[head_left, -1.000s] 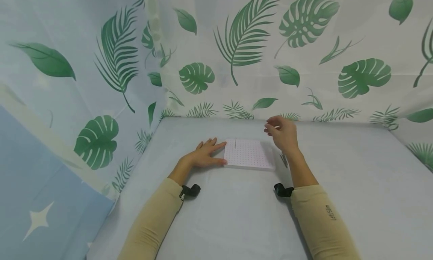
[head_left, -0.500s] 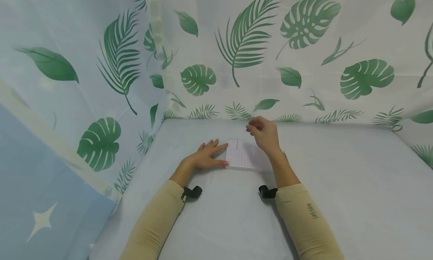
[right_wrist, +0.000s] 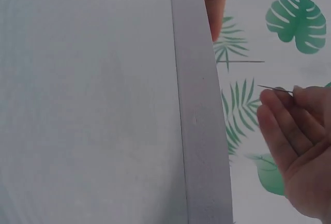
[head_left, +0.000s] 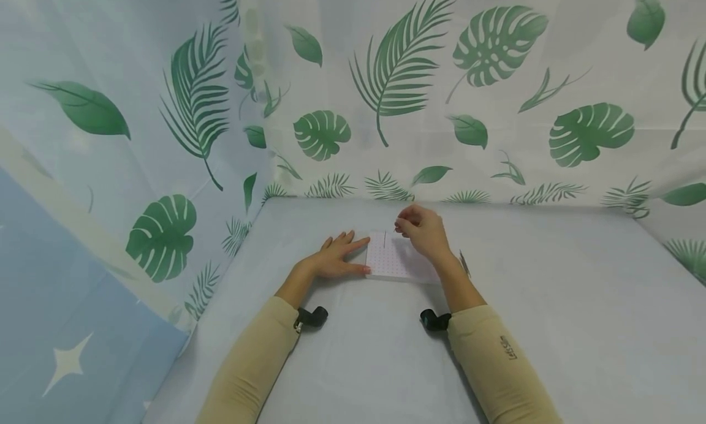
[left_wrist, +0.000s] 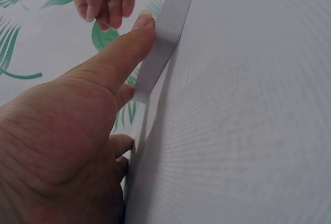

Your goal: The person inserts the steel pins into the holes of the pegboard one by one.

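Observation:
A flat white board [head_left: 394, 266] with a grid of small pinkish dots lies on the table. One thin needle [head_left: 385, 239] stands upright near its far left part, and the right wrist view shows this standing needle [right_wrist: 242, 61] sticking out from the board. My left hand [head_left: 333, 258] has its fingers spread, thumb and forefinger touching the board's left side. Over the board's far part, my right hand [head_left: 423, 231] pinches another needle [right_wrist: 274, 89] between thumb and fingertips. Its tip points toward the board, with a gap between them.
Slim dark pointed things [head_left: 465, 263] lie just right of the board, partly behind my right forearm; their kind is unclear. The pale table [head_left: 364, 363] meets a leaf-printed curtain [head_left: 386, 105] at the back and left. A small black camera sits on each wrist.
My right hand has moved left from beyond the board's right side to over its far part, then lowered slightly with the needle. My left hand stays at the board's left side.

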A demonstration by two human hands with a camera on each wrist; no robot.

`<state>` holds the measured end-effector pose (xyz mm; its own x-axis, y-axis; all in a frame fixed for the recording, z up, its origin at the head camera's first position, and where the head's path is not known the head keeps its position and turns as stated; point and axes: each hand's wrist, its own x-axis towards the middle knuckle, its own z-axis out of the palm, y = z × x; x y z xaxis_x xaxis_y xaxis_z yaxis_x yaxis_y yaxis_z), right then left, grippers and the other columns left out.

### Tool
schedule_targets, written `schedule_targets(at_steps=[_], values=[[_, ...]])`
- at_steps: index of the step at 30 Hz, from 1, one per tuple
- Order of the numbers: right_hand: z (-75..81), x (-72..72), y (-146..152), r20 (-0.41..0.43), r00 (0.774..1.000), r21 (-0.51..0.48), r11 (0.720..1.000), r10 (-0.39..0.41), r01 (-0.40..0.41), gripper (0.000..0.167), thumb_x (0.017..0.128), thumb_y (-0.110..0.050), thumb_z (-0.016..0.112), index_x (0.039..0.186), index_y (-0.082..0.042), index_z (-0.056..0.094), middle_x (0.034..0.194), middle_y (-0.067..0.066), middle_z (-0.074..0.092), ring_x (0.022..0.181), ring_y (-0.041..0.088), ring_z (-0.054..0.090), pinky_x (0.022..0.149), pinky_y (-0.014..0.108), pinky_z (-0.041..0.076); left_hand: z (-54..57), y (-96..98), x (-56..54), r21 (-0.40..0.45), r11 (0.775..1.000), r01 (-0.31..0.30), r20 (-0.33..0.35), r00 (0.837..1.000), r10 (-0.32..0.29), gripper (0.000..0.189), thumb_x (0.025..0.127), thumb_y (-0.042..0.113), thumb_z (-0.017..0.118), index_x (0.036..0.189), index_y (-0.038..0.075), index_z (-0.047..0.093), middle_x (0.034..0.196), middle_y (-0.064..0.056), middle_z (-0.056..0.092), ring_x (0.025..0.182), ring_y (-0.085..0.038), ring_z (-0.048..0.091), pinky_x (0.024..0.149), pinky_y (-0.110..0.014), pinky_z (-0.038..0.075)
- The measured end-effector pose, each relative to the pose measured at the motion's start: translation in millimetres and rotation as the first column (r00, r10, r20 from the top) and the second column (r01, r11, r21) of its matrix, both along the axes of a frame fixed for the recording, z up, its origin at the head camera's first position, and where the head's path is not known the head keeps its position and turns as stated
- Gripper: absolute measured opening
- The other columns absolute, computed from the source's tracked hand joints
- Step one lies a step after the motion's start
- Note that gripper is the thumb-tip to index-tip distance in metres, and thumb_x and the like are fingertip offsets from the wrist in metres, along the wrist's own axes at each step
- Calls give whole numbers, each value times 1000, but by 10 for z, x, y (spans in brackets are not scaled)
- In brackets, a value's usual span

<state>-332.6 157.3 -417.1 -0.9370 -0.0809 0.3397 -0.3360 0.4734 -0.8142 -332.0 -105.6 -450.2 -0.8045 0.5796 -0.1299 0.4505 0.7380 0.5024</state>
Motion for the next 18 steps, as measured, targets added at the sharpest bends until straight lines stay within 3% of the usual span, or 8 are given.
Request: schedule_targets(at_steps=[7, 18], values=[[-132, -17, -9, 49, 995, 42, 995, 87, -89, 12, 103, -9, 65, 110, 1, 69, 102, 20, 78, 91, 31, 77, 73, 25, 61, -23, -10, -3, 0, 1000, -2, -4, 1000, 2, 86, 96, 65, 62, 166, 33, 26, 175, -17, 6, 163, -35, -2, 130, -58, -6], [-194, -24, -3, 65, 987, 85, 985, 145, -150, 12, 102, -9, 66, 108, 0, 71, 98, 17, 79, 89, 27, 77, 73, 22, 57, -9, -2, 0, -4, 1000, -10, 19, 1000, 10, 87, 95, 68, 61, 167, 36, 23, 176, -14, 4, 164, -32, -4, 130, -56, -7]])
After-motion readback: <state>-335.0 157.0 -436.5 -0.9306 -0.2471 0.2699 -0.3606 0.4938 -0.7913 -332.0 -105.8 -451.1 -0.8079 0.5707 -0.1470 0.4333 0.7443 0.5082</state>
